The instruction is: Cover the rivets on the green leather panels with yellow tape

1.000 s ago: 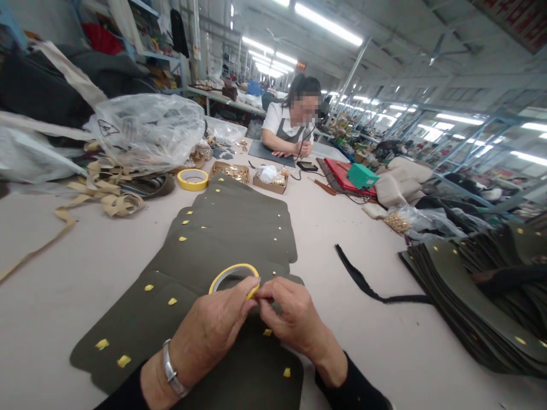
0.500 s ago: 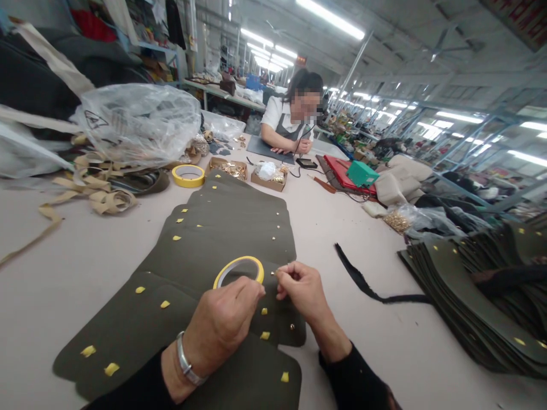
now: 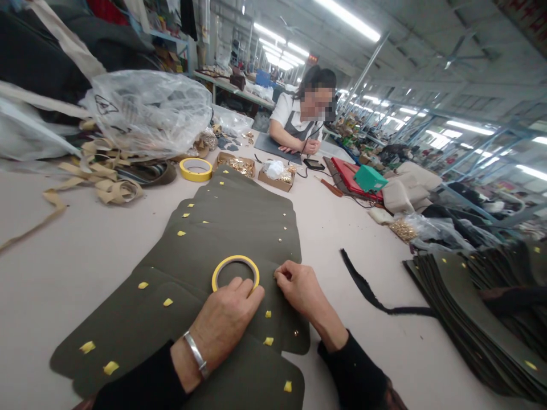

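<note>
My left hand (image 3: 226, 319) is closed on the near side of a yellow tape roll (image 3: 235, 259), held over a dark olive, leather-like panel (image 3: 239, 222). To its right, my right hand (image 3: 301, 287) is closed, thumb and forefinger pinched together at the panel's right part. Whatever lies between those fingertips is too small to make out. Little yellow tape pieces (image 3: 268, 314) dot the panel in several places. A small gold stud (image 3: 296, 333) sits below my right hand, and further small metal studs (image 3: 280, 240) line the right edge above it.
Behind the panel stand another tape roll (image 3: 195, 177) and two cardboard boxes of gold hardware (image 3: 239, 165) (image 3: 277, 183). A stack of olive panels (image 3: 453, 296) lies right, beside a black strip (image 3: 371, 296). A co-worker (image 3: 284, 122) leans on the table's far side. A plastic bag (image 3: 149, 114) bulges left.
The view has shifted slightly. My left hand and the tape roll have drawn a little left, away from my right hand. My right fingertips now cover the stud that showed beside them.
</note>
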`<state>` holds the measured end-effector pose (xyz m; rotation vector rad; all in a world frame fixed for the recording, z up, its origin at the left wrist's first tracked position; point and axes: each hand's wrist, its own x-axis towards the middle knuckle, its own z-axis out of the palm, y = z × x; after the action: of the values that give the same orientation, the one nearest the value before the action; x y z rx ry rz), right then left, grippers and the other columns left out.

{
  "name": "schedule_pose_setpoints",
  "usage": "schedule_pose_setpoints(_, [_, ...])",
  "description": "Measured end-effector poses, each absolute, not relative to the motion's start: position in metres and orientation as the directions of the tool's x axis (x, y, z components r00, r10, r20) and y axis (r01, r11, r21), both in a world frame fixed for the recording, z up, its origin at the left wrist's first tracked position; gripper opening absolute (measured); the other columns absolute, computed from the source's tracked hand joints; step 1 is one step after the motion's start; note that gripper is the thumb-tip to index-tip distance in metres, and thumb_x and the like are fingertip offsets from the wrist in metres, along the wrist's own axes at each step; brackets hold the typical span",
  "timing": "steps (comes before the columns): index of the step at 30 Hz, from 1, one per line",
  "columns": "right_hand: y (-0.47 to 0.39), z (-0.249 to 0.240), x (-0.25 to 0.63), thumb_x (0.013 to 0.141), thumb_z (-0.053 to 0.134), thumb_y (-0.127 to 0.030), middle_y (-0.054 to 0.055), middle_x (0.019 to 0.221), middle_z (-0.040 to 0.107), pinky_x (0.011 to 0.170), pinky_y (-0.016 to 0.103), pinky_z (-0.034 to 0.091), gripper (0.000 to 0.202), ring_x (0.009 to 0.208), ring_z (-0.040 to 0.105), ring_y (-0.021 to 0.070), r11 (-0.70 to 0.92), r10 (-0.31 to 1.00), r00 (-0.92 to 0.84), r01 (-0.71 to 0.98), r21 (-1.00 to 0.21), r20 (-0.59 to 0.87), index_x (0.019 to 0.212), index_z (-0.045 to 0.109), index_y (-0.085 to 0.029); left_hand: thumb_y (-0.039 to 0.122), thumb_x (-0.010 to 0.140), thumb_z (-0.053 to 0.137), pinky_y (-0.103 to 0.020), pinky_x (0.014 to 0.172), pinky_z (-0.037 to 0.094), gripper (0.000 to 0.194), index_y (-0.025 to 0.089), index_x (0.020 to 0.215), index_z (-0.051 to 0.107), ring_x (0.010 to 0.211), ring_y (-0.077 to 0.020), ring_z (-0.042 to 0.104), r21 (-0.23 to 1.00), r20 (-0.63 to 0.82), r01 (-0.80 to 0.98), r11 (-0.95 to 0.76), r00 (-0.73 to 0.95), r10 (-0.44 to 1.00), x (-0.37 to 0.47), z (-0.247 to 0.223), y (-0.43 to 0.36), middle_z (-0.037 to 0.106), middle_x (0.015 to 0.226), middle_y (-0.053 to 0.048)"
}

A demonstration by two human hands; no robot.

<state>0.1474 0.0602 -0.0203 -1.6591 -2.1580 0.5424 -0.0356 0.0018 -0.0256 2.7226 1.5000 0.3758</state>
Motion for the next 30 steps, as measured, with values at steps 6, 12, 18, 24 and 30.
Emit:
schedule_pose_setpoints(6, [0.056,-0.019,0.162,0.087,0.061,-0.019,0.000,0.067,0.067,0.064,0.028,0.048,0.023,0.065,0.066,0.0188,0.341,0.940,-0.289,0.839,-0.424,0.183,0.110,0.060,-0.017,0.004,0.087,0.046,-0.032,0.065,0.048,0.018,0.021,0.089,0.055,0.079,-0.0226,0.054,0.152,0.175,0.841,-0.519,0.494,0.852,-0.039,-0.024,0.001,0.059,0.086,-0.003])
schedule_pose_setpoints(12, [0.049,-0.019,0.162,0.091,0.052,-0.012,0.009,0.085,0.068,0.074,0.029,0.050,0.016,0.079,0.064,0.0192,0.608,0.793,-0.568,0.759,-0.233,0.221,0.091,0.068,-0.015,0.006,0.088,0.045,-0.037,0.068,0.050,0.019,0.021,0.089,0.056,0.078,-0.0238,0.055,0.129,0.155,0.849,-0.513,0.494,0.856,-0.038,-0.022,-0.002,0.060,0.086,-0.004])
schedule_pose_setpoints(18, [0.064,-0.016,0.141,0.084,0.055,-0.011,0.009,0.069,0.072,0.064,0.027,0.045,0.025,0.067,0.067,0.0196,0.327,0.942,-0.333,0.895,-0.304,0.035,0.064,0.068,-0.018,0.005,0.086,0.047,-0.038,0.067,0.051,0.020,0.021,0.091,0.058,0.076,-0.0235,0.058,0.113,0.172,0.842,-0.527,0.506,0.845,-0.040,-0.022,0.000,0.061,0.085,-0.004])
schedule_pose_setpoints(24, [0.056,-0.017,0.144,0.087,0.057,-0.016,0.008,0.083,0.076,0.070,0.027,0.049,0.017,0.078,0.071,0.0203,0.247,0.969,-0.233,0.869,-0.428,0.086,0.081,0.073,-0.018,0.015,0.096,0.041,-0.028,0.066,0.054,0.028,0.020,0.121,0.052,0.074,-0.0171,0.065,0.293,0.428,0.736,-0.610,0.469,0.772,-0.051,-0.026,0.003,0.067,0.087,-0.002])
schedule_pose_setpoints(30, [0.013,0.001,0.150,0.087,0.056,-0.015,0.004,0.086,0.072,0.070,0.026,0.051,0.018,0.074,0.065,0.0151,0.482,0.876,-0.308,0.515,-0.709,0.371,0.099,0.069,-0.018,0.028,0.101,0.037,-0.024,0.082,0.056,0.040,0.016,0.139,0.038,0.100,-0.0160,0.069,0.331,0.581,0.694,-0.640,0.384,0.718,-0.049,-0.021,-0.007,0.068,0.120,-0.009])
